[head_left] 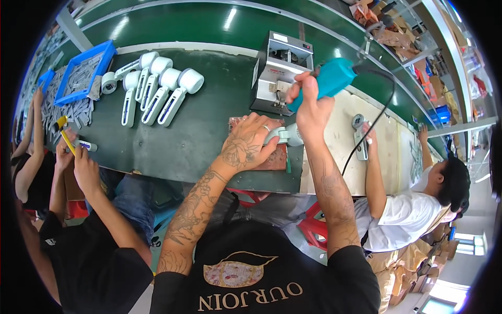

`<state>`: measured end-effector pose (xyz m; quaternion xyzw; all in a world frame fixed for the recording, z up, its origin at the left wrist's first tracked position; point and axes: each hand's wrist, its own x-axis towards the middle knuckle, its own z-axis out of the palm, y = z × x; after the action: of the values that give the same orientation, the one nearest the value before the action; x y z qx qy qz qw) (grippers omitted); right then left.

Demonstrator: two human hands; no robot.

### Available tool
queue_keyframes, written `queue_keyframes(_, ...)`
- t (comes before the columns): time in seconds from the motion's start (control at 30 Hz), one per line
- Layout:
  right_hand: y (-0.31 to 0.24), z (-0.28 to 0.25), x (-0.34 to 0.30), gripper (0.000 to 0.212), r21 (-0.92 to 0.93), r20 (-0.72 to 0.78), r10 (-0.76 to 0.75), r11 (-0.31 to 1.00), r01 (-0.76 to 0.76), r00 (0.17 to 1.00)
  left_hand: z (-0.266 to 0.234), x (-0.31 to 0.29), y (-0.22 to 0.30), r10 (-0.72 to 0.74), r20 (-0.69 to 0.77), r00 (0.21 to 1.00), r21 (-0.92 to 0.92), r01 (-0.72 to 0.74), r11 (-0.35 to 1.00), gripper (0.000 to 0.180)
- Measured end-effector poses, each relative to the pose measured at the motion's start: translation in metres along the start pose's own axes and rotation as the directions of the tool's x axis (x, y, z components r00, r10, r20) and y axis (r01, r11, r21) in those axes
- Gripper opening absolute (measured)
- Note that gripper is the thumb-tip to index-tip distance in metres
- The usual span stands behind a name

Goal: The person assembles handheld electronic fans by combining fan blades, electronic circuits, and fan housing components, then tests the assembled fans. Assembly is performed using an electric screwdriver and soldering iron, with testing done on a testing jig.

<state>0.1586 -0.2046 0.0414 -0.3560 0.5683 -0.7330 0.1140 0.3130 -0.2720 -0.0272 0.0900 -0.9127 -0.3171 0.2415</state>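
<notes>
My left hand (248, 140), a ring on one finger, is closed over a white round-headed device (293, 135) with a hinged handle. It lies on a reddish-brown pad (274, 161) at the table's front; my fingers cover much of the handle. Raised above and to the right, my right hand (315, 104) grips a teal corded electric screwdriver (333, 77). Its lower end is toward a black-and-silver screw feeder (282, 68), and the bit's tip cannot be made out.
Several similar white devices (170, 86) lie back left, beside a blue bin (86, 73) of grey parts. A black cord (384, 110) loops down on the right. A co-worker on the left holds a yellow hammer (64, 125); another on the right reaches to a white device (361, 137).
</notes>
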Motion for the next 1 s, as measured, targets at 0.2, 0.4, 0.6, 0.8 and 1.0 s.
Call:
queue_keyframes(0.2, -0.02, -0.024, -0.043, 0.037, 0.092, -0.013, 0.064, 0.994, -0.062, 0.998, -0.006, 0.007, 0.006, 0.023, 0.018, 1.0, 0.043, -0.024, 0.999, 0.038)
queue_keyframes(0.4, -0.02, -0.027, -0.051, 0.033, 0.058, -0.002, 0.082, 0.995, -0.082, 0.997, -0.005, 0.006, 0.005, 0.023, 0.021, 0.999, -0.006, -0.023, 1.0, 0.037)
queue_keyframes(0.6, -0.012, -0.028, -0.055, 0.042, 0.006, 0.018, 0.076, 0.997, -0.076, 0.997, -0.004, 0.004, 0.006, 0.039, 0.019, 0.999, 0.022, -0.04, 0.999, 0.037)
queue_keyframes(0.8, 0.005, -0.031, -0.052, 0.041, -0.003, 0.064, 0.021, 1.0, -0.021, 0.998, -0.003, 0.012, 0.005, 0.018, 0.059, 0.998, 0.061, -0.022, 0.998, 0.037)
queue_keyframes(1.0, -0.004, -0.026, -0.051, 0.04, 0.043, 0.052, 0.026, 0.999, -0.028, 0.998, -0.008, 0.014, 0.009, 0.059, 0.014, 0.998, 0.054, -0.059, 0.997, 0.039)
